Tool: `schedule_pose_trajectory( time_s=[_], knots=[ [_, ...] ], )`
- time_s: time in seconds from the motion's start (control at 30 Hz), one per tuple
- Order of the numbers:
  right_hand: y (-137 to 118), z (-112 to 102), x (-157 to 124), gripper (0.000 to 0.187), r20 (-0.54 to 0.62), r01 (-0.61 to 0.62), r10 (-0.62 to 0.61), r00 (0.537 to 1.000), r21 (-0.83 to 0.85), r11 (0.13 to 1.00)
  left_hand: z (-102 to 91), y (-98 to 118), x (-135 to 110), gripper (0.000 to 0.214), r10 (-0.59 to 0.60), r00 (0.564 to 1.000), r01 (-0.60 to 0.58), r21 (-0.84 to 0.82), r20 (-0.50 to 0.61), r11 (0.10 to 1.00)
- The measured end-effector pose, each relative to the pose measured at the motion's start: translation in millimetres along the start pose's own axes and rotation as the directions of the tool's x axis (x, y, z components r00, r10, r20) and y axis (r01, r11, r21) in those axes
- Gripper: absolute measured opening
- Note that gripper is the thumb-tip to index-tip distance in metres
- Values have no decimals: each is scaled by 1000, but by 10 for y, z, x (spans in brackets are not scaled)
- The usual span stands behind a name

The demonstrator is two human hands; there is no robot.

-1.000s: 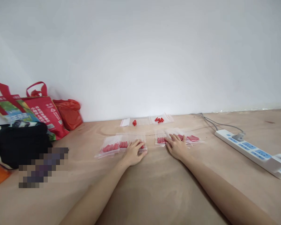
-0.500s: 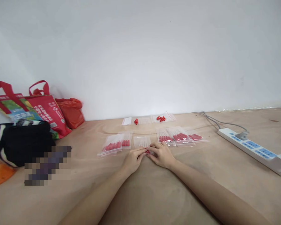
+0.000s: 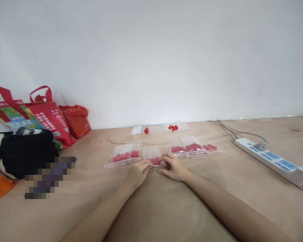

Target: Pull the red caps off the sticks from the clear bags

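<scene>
Just ahead of me a small clear zip bag (image 3: 152, 152) lies on the table, with several red-handled thin sticks inside, red ends toward me. My left hand (image 3: 138, 173) pinches the bag's near left edge between thumb and fingers. At the near right corner, my right hand (image 3: 175, 168) has its thumb apart from its curved fingers, the fingertips touching the bag's edge. Similar filled bags (image 3: 121, 156) lie overlapped to the left, and more filled bags (image 3: 193, 146) are spread to the right.
By the wall lie loose red caps (image 3: 146, 130), thin clear sticks (image 3: 156, 129), a bag with red pieces on it (image 3: 181, 126) and a white slip (image 3: 136, 130). A power strip (image 3: 272, 159) with grey cables is at right. Shopping bags (image 3: 50, 121) and a black bag (image 3: 31, 153) stand left.
My hands have moved apart along the bag's near edge, the left one sliding left. The red ends inside the bag, hidden before, now show between my hands.
</scene>
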State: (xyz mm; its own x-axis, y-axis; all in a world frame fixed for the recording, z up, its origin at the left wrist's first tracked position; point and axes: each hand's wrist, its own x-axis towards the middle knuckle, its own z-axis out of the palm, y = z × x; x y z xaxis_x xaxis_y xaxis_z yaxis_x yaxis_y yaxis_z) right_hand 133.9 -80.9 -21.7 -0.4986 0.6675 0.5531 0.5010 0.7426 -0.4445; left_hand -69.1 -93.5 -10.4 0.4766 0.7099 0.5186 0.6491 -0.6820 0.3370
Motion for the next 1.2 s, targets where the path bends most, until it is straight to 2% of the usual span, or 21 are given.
schedule_pose_trajectory(
  time_s=[0.1,0.23,0.37,0.63,0.8,1.0,1.1,1.2],
  knots=[
    [-14,17,-16,14,-42,75,-81,996,-127,989,-2,11,25,20,-37,999,38,-93,11,995],
    [-40,16,-45,16,-63,114,-134,989,-253,961,4,67,43,19,-10,1000,13,-135,24,991],
    [-58,-11,-61,16,-59,110,-130,990,-269,957,13,106,45,20,-10,1000,11,-169,8,986],
    [-97,-22,-57,14,-62,200,-225,972,-273,941,28,133,79,12,-138,990,132,-298,1,945],
    [-111,-40,-42,17,-40,250,-278,960,-326,912,54,101,80,8,-267,964,251,-383,13,889],
    [-133,-56,-32,26,-22,338,-370,929,-360,870,97,28,85,10,-375,927,341,-453,17,824],
    [-141,-49,-26,24,-36,326,-367,930,-384,864,101,25,85,10,-404,914,373,-454,31,809],
    [-137,-27,-23,21,-63,255,-304,950,-400,880,99,37,84,10,-428,903,397,-462,40,793]
  ],
)
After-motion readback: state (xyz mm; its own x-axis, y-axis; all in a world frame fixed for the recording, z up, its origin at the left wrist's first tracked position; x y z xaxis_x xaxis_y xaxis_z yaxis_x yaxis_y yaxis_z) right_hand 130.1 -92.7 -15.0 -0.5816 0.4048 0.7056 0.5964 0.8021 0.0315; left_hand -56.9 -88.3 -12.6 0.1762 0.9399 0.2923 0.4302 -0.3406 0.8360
